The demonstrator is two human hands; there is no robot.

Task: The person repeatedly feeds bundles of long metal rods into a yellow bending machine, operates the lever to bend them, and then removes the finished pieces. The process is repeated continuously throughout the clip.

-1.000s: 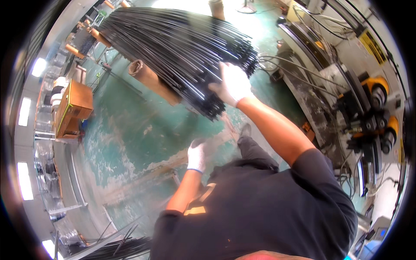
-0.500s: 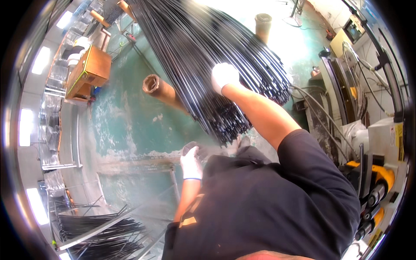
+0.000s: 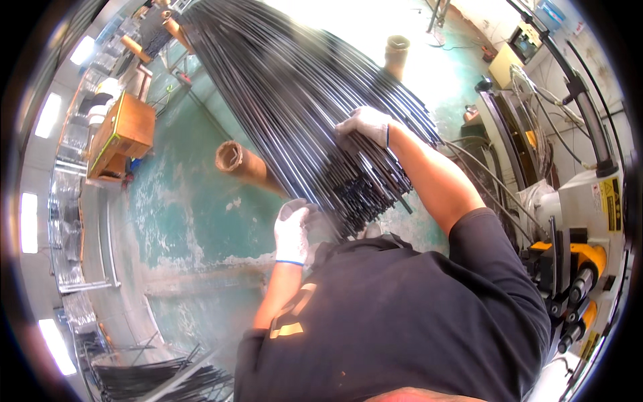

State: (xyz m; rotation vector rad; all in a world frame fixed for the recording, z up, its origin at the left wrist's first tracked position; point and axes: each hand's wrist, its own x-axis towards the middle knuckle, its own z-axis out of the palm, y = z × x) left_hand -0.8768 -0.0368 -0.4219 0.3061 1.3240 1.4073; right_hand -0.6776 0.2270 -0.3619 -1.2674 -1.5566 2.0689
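A large bundle of long, thin black rods (image 3: 268, 87) stretches from the far left toward me, its loose cut ends just ahead of my body. My right hand (image 3: 366, 125), in a white glove with grey fingertips, lies on top of the bundle near these ends. Its fingers curl down round some rods; how many cannot be made out. My left hand (image 3: 292, 231), gloved the same way, is beside the bundle's left edge. The fingers are bent and the thumb stands apart, with nothing visible between them.
Brown cardboard tubes stand on both sides of the bundle, one left (image 3: 244, 164) and one right (image 3: 396, 57). A machine with yellow parts (image 3: 589, 261) is at the right. A wooden cabinet (image 3: 124, 134) stands far left; more black rods (image 3: 161, 378) lie lower left.
My right hand has shifted slightly right and turned, its fingers now curled over the rods. My left hand has risen toward the bundle's edge. One rod end now sticks out at the right.
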